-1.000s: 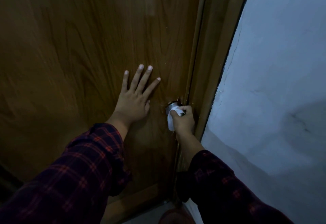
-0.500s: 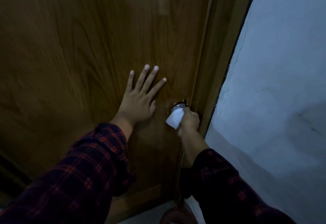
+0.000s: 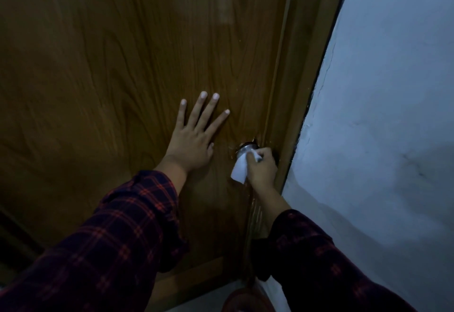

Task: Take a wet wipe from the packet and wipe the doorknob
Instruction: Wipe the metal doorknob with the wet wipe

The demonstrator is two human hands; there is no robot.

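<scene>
Centre of frame: my left hand (image 3: pixel 190 144) flat on wooden door (image 3: pixel 110 66), fingers spread, holding nothing. Right of centre: my right hand (image 3: pixel 262 168) clamped on white wet wipe (image 3: pixel 239 169), pressed against metal doorknob (image 3: pixel 247 147).

The doorknob (image 3: pixel 247 148) is closed in on its right by the door frame (image 3: pixel 292 120), just beside it, and is covered from below by the right hand (image 3: pixel 261 169) and the wet wipe (image 3: pixel 240 169). Bare door (image 3: pixel 122 66) is left above the knob. The left approach is narrowed by the left hand (image 3: pixel 192 144), laid flat nearby.
</scene>
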